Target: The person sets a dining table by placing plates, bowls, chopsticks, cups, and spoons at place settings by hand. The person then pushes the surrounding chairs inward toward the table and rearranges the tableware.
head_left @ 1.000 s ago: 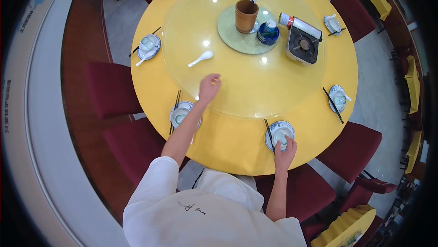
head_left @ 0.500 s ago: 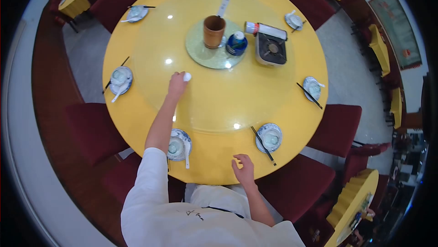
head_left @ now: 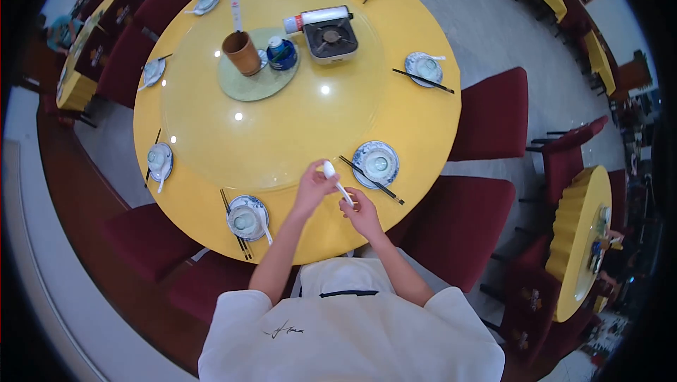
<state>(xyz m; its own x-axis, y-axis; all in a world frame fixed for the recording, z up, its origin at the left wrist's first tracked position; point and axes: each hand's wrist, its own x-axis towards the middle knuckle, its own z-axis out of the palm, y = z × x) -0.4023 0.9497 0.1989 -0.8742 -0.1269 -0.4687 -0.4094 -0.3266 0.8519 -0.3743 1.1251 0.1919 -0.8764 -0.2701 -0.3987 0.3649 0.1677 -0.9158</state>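
A white soup spoon (head_left: 341, 189) slants between my hands above the near part of the yellow round table (head_left: 321, 230). My left hand (head_left: 314, 186) is closed on it near its bowl end. The fingers of my right hand (head_left: 362, 214) pinch the handle end. Just right of my hands sits a blue-and-white plate (head_left: 365, 146) bearing a glass and a small bowl, with black chopsticks (head_left: 390, 193) lying across its near edge. To the left is a similar plate (head_left: 264, 207), with a spoon and chopsticks beside its bowl.
On the glass turntable (head_left: 204, 128) stand a brown wooden pot (head_left: 242, 55), a blue container (head_left: 281, 56) and a portable gas stove (head_left: 331, 38). Several more place settings line the table's rim. Dark red chairs (head_left: 462, 230) surround it, and another yellow table (head_left: 575, 227) is at the right.
My left hand has drawn back from the turntable toward me, bringing the white spoon. My right hand has come up and now grips its handle. The view has swung to the right.
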